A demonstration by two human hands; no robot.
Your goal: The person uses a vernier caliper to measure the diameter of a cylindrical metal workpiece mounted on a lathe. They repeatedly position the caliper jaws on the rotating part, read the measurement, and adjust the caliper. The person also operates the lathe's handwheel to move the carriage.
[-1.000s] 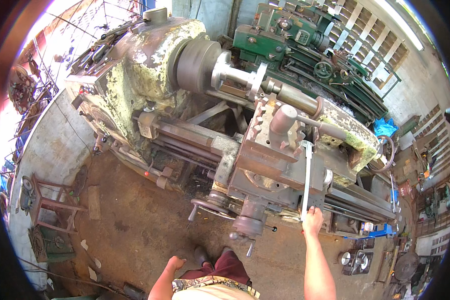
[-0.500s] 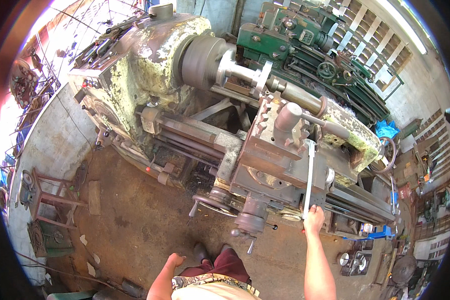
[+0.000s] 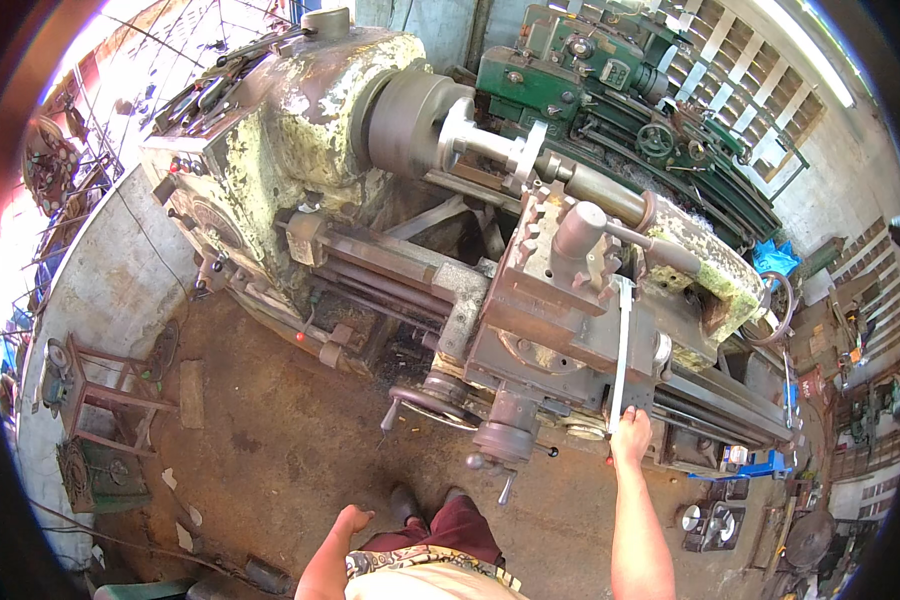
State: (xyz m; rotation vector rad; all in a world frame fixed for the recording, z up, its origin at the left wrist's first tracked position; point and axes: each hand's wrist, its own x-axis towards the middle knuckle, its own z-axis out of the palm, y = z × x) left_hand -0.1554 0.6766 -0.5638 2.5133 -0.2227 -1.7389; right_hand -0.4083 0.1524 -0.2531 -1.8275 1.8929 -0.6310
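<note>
On the front of the large worn lathe carriage (image 3: 560, 375), my right hand (image 3: 630, 437) is closed at the lower end of a long flat silvery bar (image 3: 623, 345). A small red knob shows just beneath that hand; its fingers hide what they grip. The bar slants up to the tool post (image 3: 580, 232), where its far end has a short crosspiece. My left hand (image 3: 352, 519) hangs by my waist with nothing in it, its fingers loosely bent and apart. Beyond the carriage, the chuck (image 3: 405, 122) looks smeared by spinning and carries a shiny flanged metal workpiece (image 3: 490, 145), supported by the tailstock quill (image 3: 610, 192).
A handwheel (image 3: 435, 405) and a cross-slide crank (image 3: 500, 465) jut out towards me. Behind stands a green lathe (image 3: 570, 85). A metal frame stool (image 3: 120, 400) is at the left by the wall. A blue metal piece (image 3: 765, 467) and loose parts lie at the right.
The whole view has shifted very slightly. My right hand remains at the bar's lower end, and my left hand still hangs by my waist.
</note>
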